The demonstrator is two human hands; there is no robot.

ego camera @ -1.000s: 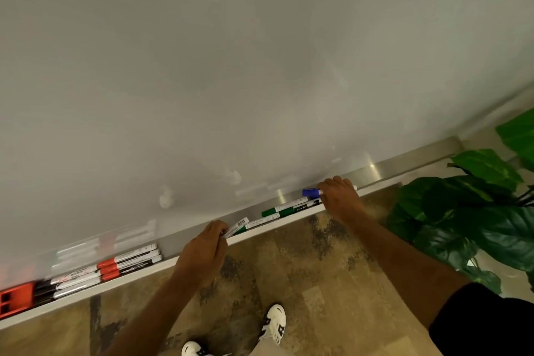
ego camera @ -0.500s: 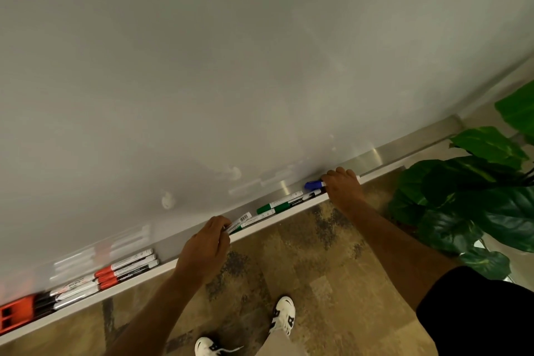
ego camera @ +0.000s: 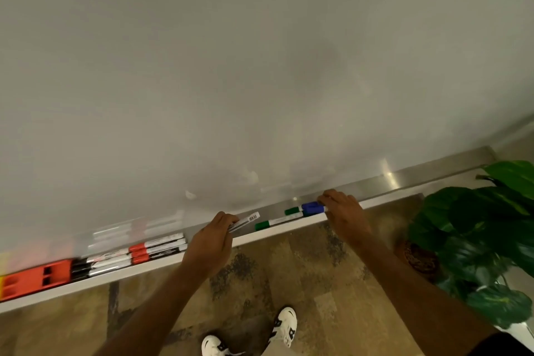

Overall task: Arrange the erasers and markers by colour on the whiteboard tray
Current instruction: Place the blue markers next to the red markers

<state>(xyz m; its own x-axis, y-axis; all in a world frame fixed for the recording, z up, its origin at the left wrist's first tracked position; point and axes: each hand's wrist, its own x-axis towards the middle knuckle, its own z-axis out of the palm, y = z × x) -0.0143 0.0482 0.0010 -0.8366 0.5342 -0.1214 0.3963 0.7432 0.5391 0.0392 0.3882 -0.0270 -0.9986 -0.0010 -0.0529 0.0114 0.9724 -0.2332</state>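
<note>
The whiteboard tray (ego camera: pixel 289 230) runs along the bottom of the whiteboard. My left hand (ego camera: pixel 212 240) is closed on a marker (ego camera: pixel 245 220) with a white barcoded barrel, raised just above the tray's middle. My right hand (ego camera: pixel 344 215) rests on the tray with its fingers on the blue markers (ego camera: pixel 311 207). Two green-capped markers (ego camera: pixel 277 218) lie between my hands. At the left sit red-capped markers (ego camera: pixel 157 248), black-capped markers (ego camera: pixel 101 264) and an orange-red eraser (ego camera: pixel 37 277).
A large leafy potted plant (ego camera: pixel 476 240) stands on the floor right of the tray's end. The whiteboard (ego camera: pixel 260 81) fills the upper view. My white shoes (ego camera: pixel 284 326) show on the brown patterned floor below.
My left hand has lifted its marker slightly up and left, away from the green ones. My right hand stays on the blue markers. The view has shifted a little to the left.
</note>
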